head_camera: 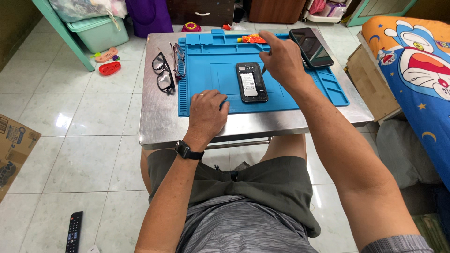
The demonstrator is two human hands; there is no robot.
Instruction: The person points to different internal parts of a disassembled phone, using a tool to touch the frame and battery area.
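Item: small black smartphone with its back cover off (251, 82), battery and inner frame exposed, lying flat and lengthwise near the middle of a blue silicone repair mat with moulded compartments (211, 65). The mat rests on a small brushed stainless-steel table (157, 126).

Right hand (280, 58): raised over the mat's upper right part, just right of the opened phone. Fingers loosely curled, forefinger stretched forward toward the mat's far tray. A thin dark tip shows below the palm beside the phone's upper right corner (possibly a slim tool pinched there, though the view is too poor to tell). The fingers do not touch the phone; it lies just beside and below them, to their left.

Left hand (206, 115): palm down on the near left edge of the mat, fingers bent and relaxed, holding nothing visible. A ring sits on one finger and a black wristwatch (188, 151) on the wrist. The phone lies just right of these fingertips, a narrow strip of mat between.

Also present:
- second black smartphone, screen up (311, 47), on the table's far right corner, partly over the mat's edge;
- orange-red crumpled wrapper (253, 39) in the mat's far tray;
- two pairs of dark-framed spectacles (165, 70) on the bare steel left of the mat;
- black remote control (73, 230) on the tiled floor (84, 122).
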